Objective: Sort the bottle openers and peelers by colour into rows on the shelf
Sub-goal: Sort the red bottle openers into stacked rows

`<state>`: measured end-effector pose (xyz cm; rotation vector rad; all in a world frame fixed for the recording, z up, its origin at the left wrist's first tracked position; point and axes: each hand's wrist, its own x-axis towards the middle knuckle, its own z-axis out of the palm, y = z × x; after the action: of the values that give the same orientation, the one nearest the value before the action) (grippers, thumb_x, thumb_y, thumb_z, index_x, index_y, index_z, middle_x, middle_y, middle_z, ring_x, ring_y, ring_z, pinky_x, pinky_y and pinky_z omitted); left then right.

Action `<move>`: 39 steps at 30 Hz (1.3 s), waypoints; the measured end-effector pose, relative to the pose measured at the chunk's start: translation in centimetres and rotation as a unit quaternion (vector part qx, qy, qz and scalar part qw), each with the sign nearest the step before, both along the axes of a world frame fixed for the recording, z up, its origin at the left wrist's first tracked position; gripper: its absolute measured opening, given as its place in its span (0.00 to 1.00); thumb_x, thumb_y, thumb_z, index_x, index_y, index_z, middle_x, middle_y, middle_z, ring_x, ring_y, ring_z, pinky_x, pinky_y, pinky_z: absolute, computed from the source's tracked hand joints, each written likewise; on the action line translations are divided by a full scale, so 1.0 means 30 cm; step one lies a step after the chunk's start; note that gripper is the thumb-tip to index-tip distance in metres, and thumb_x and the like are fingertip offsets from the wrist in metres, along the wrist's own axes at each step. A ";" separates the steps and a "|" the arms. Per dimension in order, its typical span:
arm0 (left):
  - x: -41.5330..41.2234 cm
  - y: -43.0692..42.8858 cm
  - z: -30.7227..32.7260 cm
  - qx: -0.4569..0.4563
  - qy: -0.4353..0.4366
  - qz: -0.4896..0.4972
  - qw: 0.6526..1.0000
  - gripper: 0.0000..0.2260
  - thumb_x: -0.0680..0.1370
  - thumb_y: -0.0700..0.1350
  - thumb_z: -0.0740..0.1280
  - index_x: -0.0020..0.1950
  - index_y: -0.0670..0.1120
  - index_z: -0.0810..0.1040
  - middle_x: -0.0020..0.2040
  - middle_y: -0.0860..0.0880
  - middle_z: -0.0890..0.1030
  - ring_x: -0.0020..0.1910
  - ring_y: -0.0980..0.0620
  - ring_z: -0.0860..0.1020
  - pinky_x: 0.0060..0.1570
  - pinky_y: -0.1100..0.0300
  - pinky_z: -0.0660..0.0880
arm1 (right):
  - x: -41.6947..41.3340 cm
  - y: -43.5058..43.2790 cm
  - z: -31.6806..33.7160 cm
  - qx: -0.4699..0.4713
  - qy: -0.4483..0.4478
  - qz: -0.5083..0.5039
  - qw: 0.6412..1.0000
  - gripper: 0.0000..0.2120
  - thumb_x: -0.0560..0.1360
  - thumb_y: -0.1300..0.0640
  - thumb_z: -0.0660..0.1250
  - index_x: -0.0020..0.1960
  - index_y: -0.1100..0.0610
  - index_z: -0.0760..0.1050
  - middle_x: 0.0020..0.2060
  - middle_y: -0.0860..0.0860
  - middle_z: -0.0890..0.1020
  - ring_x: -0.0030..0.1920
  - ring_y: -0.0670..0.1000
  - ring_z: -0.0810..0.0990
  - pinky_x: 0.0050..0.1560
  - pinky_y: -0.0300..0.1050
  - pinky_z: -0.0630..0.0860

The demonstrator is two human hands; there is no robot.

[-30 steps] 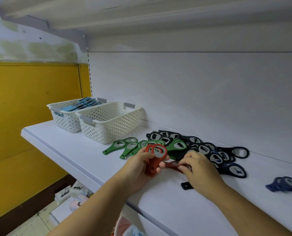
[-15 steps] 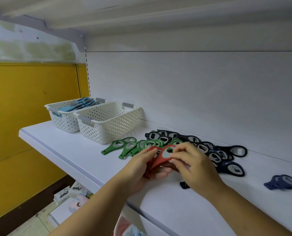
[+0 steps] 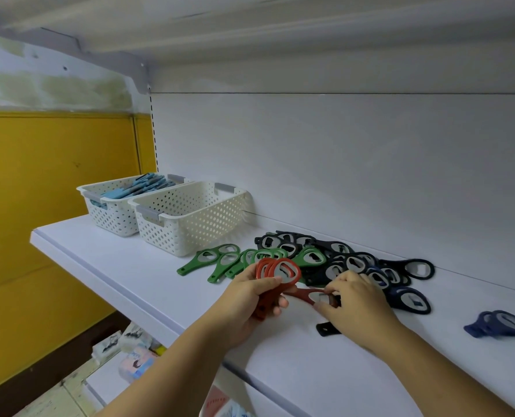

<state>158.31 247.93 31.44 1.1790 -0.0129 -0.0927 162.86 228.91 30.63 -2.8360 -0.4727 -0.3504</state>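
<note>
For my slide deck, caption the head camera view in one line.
Left hand grips a stack of red plastic bottle openers while right hand pinches another red opener on the white shelf.

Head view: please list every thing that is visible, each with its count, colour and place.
shelf: one, white, across view
baskets: two, white, shelf's left rear
peelers: several, light blue, leftmost basket
green openers: several, row right of baskets
dark openers: pile, black and navy, by back wall
blue openers: about two, far right
red stack: several, in left hand
loose red opener: one, on shelf
left hand: grips red stack
right hand: pinches loose red opener
</note>
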 end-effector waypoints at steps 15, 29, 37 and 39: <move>0.012 0.010 0.003 -0.081 0.033 0.038 0.995 0.09 0.81 0.38 0.58 0.58 0.38 0.73 0.43 0.37 0.82 0.28 0.50 0.76 0.26 0.62 0.76 | 0.007 0.003 0.012 0.202 -0.175 0.009 0.964 0.08 0.79 0.59 0.63 0.43 0.60 0.77 0.36 0.46 0.74 0.34 0.48 0.72 0.32 0.37 0.66; -0.021 -0.008 0.012 0.067 -0.036 -0.030 0.997 0.12 0.78 0.45 0.63 0.61 0.44 0.75 0.45 0.40 0.83 0.29 0.50 0.75 0.27 0.63 0.69 | -0.030 0.054 0.024 0.259 -0.256 0.282 0.888 0.09 0.78 0.55 0.59 0.50 0.56 0.77 0.50 0.43 0.76 0.53 0.40 0.76 0.52 0.33 0.74; -0.015 0.000 0.007 0.039 -0.045 -0.022 0.998 0.17 0.74 0.51 0.64 0.59 0.43 0.75 0.46 0.39 0.83 0.27 0.51 0.75 0.28 0.62 0.72 | -0.039 0.060 0.034 0.310 -0.297 0.277 0.860 0.09 0.79 0.56 0.60 0.50 0.58 0.77 0.52 0.48 0.79 0.56 0.41 0.77 0.55 0.34 0.75; -0.015 0.003 0.009 0.042 -0.042 -0.026 0.998 0.17 0.75 0.52 0.63 0.59 0.43 0.75 0.46 0.40 0.83 0.27 0.51 0.74 0.27 0.62 0.72 | -0.032 0.055 0.031 0.310 -0.290 0.277 0.862 0.10 0.79 0.56 0.60 0.49 0.59 0.78 0.52 0.49 0.80 0.56 0.42 0.77 0.55 0.34 0.75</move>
<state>157.86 248.02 31.70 1.2668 -0.1136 -0.0905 161.91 230.56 31.56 -1.8272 -1.0325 -1.0192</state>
